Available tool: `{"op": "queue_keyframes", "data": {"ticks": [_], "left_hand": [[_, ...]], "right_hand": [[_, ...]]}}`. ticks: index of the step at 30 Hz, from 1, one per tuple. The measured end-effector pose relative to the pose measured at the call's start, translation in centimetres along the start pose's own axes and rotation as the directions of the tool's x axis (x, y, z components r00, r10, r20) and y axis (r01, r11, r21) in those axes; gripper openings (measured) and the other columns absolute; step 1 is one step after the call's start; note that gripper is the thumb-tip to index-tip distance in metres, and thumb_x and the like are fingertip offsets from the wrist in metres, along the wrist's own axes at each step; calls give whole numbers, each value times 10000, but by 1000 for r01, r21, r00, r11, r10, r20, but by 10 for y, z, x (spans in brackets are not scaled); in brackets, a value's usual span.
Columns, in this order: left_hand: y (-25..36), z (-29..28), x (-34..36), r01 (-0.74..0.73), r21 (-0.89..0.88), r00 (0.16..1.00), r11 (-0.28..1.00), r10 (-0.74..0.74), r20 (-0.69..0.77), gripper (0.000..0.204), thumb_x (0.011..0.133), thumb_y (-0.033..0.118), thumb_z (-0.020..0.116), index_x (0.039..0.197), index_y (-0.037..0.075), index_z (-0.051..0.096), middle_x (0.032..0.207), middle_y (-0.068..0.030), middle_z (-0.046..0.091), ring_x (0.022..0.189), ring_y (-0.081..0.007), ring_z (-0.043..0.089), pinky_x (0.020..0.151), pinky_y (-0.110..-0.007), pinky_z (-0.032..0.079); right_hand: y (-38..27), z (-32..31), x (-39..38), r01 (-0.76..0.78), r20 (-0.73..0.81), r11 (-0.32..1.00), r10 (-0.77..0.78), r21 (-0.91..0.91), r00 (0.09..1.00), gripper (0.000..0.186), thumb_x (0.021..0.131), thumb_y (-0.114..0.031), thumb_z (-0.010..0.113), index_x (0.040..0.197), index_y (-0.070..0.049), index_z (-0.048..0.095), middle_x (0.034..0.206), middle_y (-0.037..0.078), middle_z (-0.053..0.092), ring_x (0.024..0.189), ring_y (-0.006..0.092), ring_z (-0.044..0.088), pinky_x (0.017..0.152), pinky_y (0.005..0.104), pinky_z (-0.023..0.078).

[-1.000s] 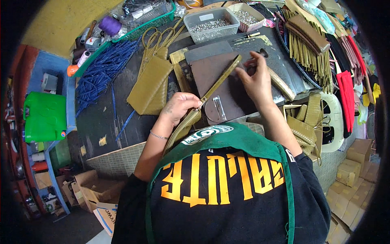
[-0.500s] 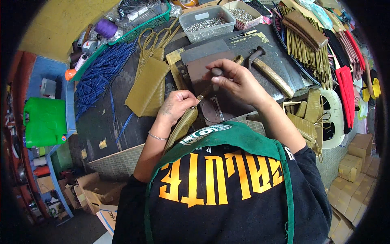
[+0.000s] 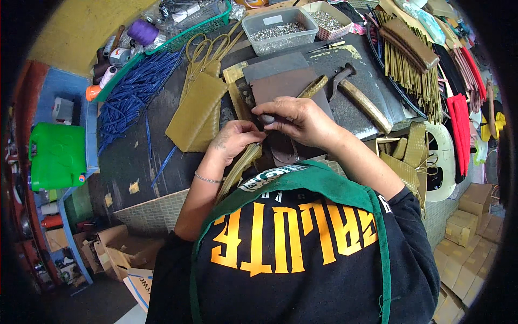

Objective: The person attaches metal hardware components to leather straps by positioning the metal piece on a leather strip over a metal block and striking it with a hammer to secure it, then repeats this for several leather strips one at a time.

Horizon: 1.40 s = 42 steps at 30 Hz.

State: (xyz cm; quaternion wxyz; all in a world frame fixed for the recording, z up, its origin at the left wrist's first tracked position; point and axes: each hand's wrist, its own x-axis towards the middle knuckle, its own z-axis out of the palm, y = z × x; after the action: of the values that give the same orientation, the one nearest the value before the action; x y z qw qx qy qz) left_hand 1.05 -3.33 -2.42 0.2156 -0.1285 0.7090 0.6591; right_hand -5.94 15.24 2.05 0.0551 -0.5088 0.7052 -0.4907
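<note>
My left hand (image 3: 237,139) pinches the upper end of an olive woven-textured pouch (image 3: 244,166), which hangs down toward my apron. My right hand (image 3: 299,121) is closed round a short tool with a dark rounded knob (image 3: 266,119); its lower end is hidden by my fingers. The fingertips of both hands nearly meet over the pouch's end. Beyond the right hand an olive strap (image 3: 314,86) lies across a brown and grey plate (image 3: 275,81). Right of that rests a hammer (image 3: 367,108) with a wooden handle.
Flat olive pouches (image 3: 199,108) with cords and a blue bundle of strips (image 3: 129,92) lie to the left. At the back stand a clear bin (image 3: 280,33) and a pink-edged basket (image 3: 325,20) of small metal pieces. More olive pieces (image 3: 413,146) sit at right.
My right hand has come left and down with the knobbed tool, closing the gap to my left hand. The olive strap beyond it now shows more.
</note>
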Motion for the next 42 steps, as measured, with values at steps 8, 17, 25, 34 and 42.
{"op": "queue_keyframes", "data": {"ticks": [8, 17, 25, 34, 42], "left_hand": [[9, 5, -5, -130, 138, 989, 982, 137, -46, 104, 718, 89, 660, 737, -6, 620, 678, -31, 583, 615, -104, 531, 594, -240, 435], [15, 24, -15, -585, 494, 704, 643, 705, -86, 117, 653, -14, 644, 768, 7, 636, 781, -91, 594, 717, -201, 606, 664, -277, 485], [9, 19, -11, -603, 654, 602, 457, 799, -3, 139, 667, 83, 695, 767, -1, 648, 736, -98, 586, 649, -223, 577, 607, -301, 469], [10, 24, -10, -607, 642, 606, 469, 796, -8, 135, 699, 94, 693, 773, -13, 653, 729, -79, 595, 645, -182, 589, 596, -275, 475], [7, 22, -9, -592, 645, 625, 483, 781, -10, 121, 709, 107, 686, 774, 11, 652, 735, -85, 592, 660, -193, 588, 604, -285, 467]], "right_hand": [[-3, -2, 0, 52, 117, 998, -47, -46, 992, 402, 661, 39, 634, 1044, -66, 569, 900, 105, 576, 830, 271, 575, 717, 336, 473], [-3, 1, 3, 59, 15, 995, -58, -78, 998, 385, 657, -5, 670, 1028, -69, 591, 831, 90, 496, 768, 244, 524, 667, 315, 457], [20, -57, -8, -126, -247, 991, 132, 39, 960, 535, 703, -211, 690, 1191, -120, 492, 954, 124, 551, 891, 286, 532, 800, 346, 428], [118, -82, -122, -632, -446, 264, 517, -729, 730, 545, 766, -284, 618, 1244, -121, 414, 962, 175, 552, 937, 358, 517, 824, 409, 426], [-22, -123, -45, -469, -515, 875, 348, -123, 784, 413, 885, -202, 496, 1259, -59, 394, 765, 43, 553, 637, 92, 513, 564, 231, 447]]}}
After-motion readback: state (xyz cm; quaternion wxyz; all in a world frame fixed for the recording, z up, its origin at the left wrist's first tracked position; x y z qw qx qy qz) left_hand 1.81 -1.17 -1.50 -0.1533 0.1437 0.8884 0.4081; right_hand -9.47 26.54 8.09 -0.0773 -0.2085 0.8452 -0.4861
